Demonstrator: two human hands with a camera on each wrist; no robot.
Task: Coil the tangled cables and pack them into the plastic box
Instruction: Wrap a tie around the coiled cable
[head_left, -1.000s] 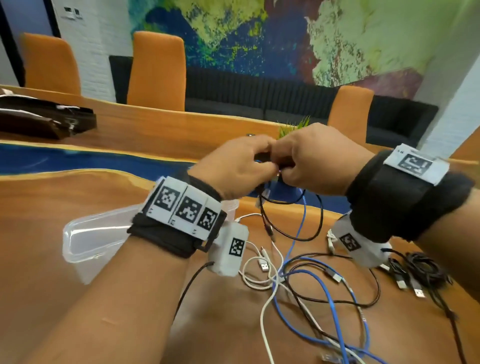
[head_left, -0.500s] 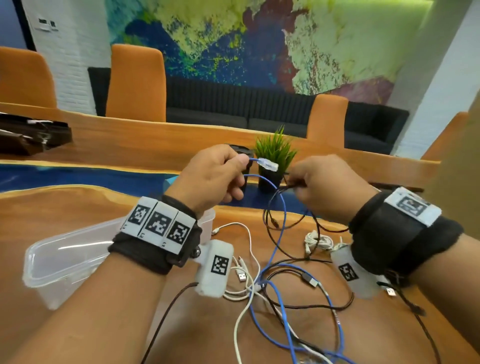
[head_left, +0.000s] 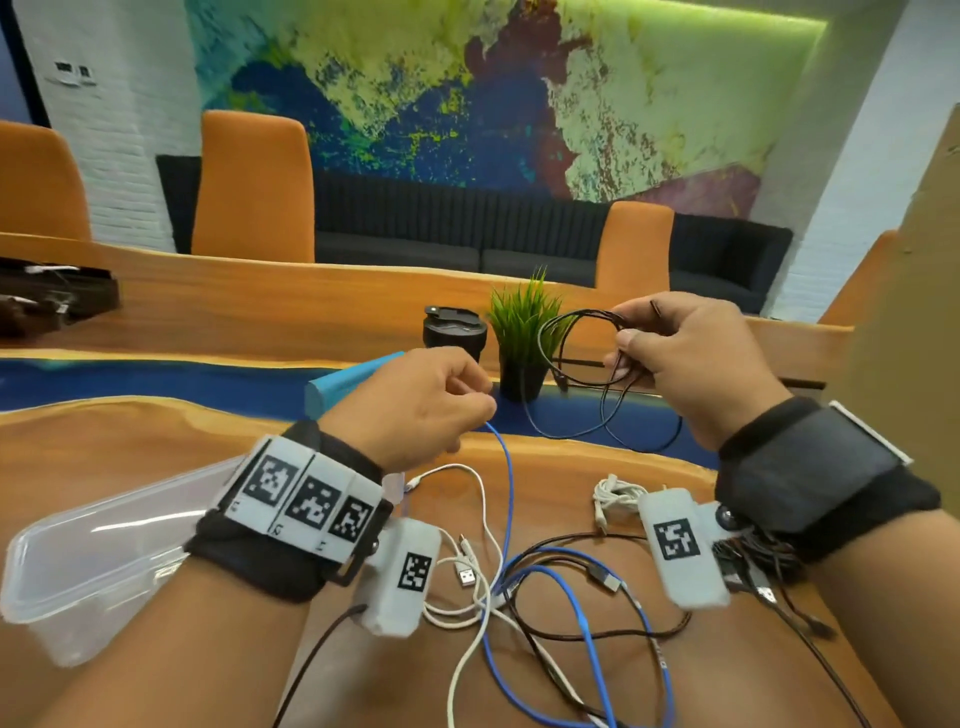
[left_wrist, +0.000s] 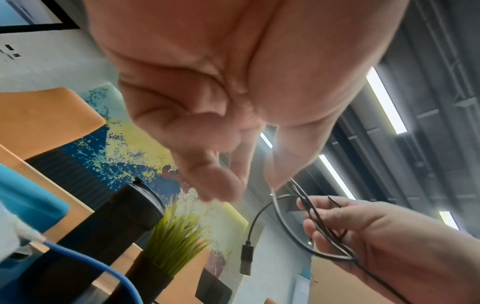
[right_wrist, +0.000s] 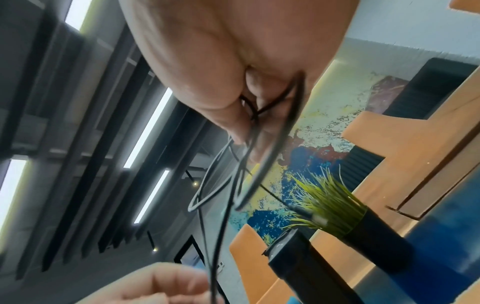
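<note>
My right hand (head_left: 631, 332) is raised in front of the plant and pinches a few loops of a thin black cable (left_wrist: 246, 253), whose plug dangles below. In the right wrist view, thumb and fingers (right_wrist: 246, 127) clamp the black loops (right_wrist: 270, 152). My left hand (head_left: 467, 410) hovers lower with loosely curled fingers (left_wrist: 233, 181) that hold nothing I can see. The blue cable (head_left: 587, 613) rises from the tangle to just under that hand, and its plug (left_wrist: 33, 240) shows below the palm. The clear plastic box (head_left: 104, 545) sits at the left under my left forearm.
A white cable (head_left: 483, 499), a dark brown cable (head_left: 649, 631), a small white bundle (head_left: 615, 493) and a black bundle (head_left: 769, 556) lie on the wooden table. Behind them stand a potted plant (head_left: 522, 338), a black tumbler (head_left: 454, 335) and a teal object (head_left: 343, 384).
My hands have drawn apart. The right hand has lifted the black cable up and to the right. The left hand has sunk, and the blue plug no longer sticks out of its fingers.
</note>
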